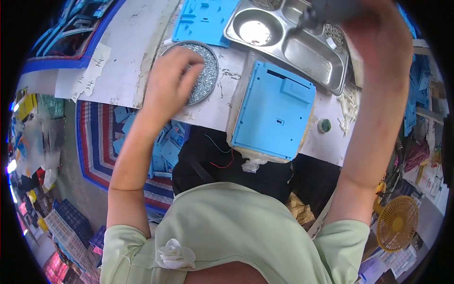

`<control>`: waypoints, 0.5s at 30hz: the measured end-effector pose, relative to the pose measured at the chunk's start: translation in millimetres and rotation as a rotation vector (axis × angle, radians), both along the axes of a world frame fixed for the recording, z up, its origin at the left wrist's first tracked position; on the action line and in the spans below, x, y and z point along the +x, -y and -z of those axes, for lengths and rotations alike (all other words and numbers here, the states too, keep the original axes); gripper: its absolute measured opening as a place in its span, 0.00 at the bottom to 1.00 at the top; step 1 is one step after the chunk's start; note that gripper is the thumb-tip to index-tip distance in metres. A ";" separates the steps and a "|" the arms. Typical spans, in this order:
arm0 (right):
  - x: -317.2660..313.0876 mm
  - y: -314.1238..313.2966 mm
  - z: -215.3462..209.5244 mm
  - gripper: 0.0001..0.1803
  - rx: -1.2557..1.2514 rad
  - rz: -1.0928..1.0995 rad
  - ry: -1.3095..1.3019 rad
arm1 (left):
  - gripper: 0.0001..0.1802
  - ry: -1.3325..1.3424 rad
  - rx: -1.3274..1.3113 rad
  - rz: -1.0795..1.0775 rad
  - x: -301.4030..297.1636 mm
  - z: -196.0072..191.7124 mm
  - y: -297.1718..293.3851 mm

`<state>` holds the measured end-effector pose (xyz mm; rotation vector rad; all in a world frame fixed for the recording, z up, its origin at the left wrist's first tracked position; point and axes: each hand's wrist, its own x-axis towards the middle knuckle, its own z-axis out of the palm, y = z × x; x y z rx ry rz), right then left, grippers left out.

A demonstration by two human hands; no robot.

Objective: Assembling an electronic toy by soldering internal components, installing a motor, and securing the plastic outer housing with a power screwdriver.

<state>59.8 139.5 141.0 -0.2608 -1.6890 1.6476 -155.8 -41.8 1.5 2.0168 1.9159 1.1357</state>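
My left hand point(172, 80) is over a round grey dish point(216, 71) of small silvery screws point(204, 84). Its fingers are curled with the thumb close to them; whatever may be between the fingertips is too small to make out. At the upper right, my right hand point(378, 35) is wrapped round a dark power screwdriver point(331, 12), blurred, its tip pointing left over a metal compartment tray point(279, 41). Between my hands a light-blue plastic housing point(269, 113) lies flat on a wrapped pad at the table's near edge.
Another blue panel point(201, 21) lies behind the dish. White plastic pieces point(349, 106) and a small round green-topped item point(324, 125) are right of the housing. Below the table, a striped bag point(97, 142) holds blue parts. A yellow fan point(397, 222) stands at the right.
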 end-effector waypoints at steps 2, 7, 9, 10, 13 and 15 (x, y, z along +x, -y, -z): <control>10.6 22.6 26.6 0.23 -0.156 -0.076 -0.121 | 0.06 0.087 0.013 0.070 25.4 -7.5 12.6; 66.6 70.1 26.8 0.16 -0.091 -0.266 -0.191 | 0.12 0.048 0.043 0.385 71.9 -38.0 9.2; 74.1 77.9 23.3 0.15 -0.100 -0.240 -0.176 | 0.12 0.037 0.052 0.435 80.6 -39.5 8.8; 77.5 79.8 22.2 0.15 -0.100 -0.228 -0.172 | 0.12 0.036 0.056 0.449 83.9 -39.8 8.3; 82.5 83.3 23.5 0.15 -0.095 -0.203 -0.163 | 0.11 0.024 0.060 0.488 89.9 -40.6 5.9; 85.0 85.8 25.6 0.15 -0.095 -0.191 -0.157 | 0.11 0.001 0.061 0.514 91.8 -42.7 2.3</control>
